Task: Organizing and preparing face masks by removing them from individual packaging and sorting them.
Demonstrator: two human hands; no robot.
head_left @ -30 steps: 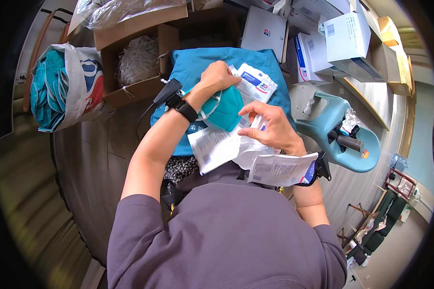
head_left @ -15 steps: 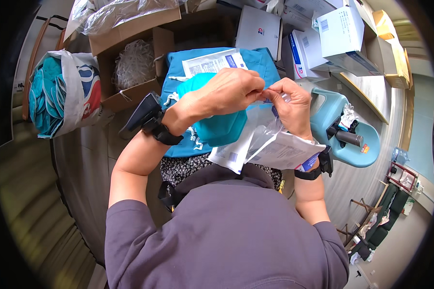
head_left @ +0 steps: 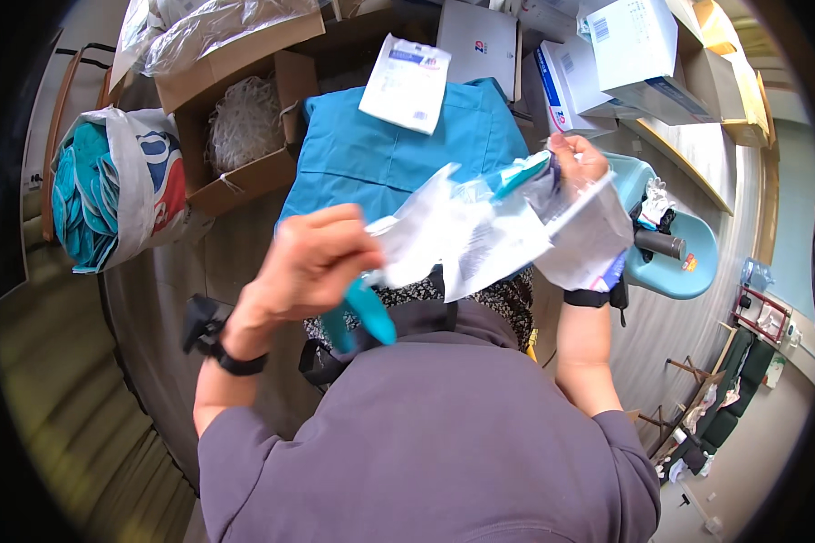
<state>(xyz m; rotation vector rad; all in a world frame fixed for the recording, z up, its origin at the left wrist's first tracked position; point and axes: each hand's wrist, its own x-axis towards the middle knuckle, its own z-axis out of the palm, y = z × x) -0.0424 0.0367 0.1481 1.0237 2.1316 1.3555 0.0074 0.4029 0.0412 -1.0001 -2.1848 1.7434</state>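
My left hand [head_left: 321, 262], blurred by motion, is closed on a teal folded piece [head_left: 364, 312] that looks like a face mask and hangs below the fingers. My right hand [head_left: 578, 167] pinches several printed plastic bags [head_left: 493, 235], clear and white, which spread leftward almost to the left hand. A teal strip shows among the bags near the right fingers. Beneath lies a blue cloth [head_left: 335, 181], stretched in front of me. One white packet [head_left: 406, 86] rests on its far edge.
A white bag [head_left: 140, 190] full of teal masks stands at the left. Beside it, a cardboard box [head_left: 235, 195] holds a tangle of white cords [head_left: 244, 122]. White boxes [head_left: 638, 45] are stacked at the far right. A light-blue plastic stool [head_left: 679, 276] stands right, with a dark cylinder on it.
My hands have parted, the left moving left and nearer with the teal mask, the right slightly up and right with the bags. The white packet sits farther away on the blue cloth.
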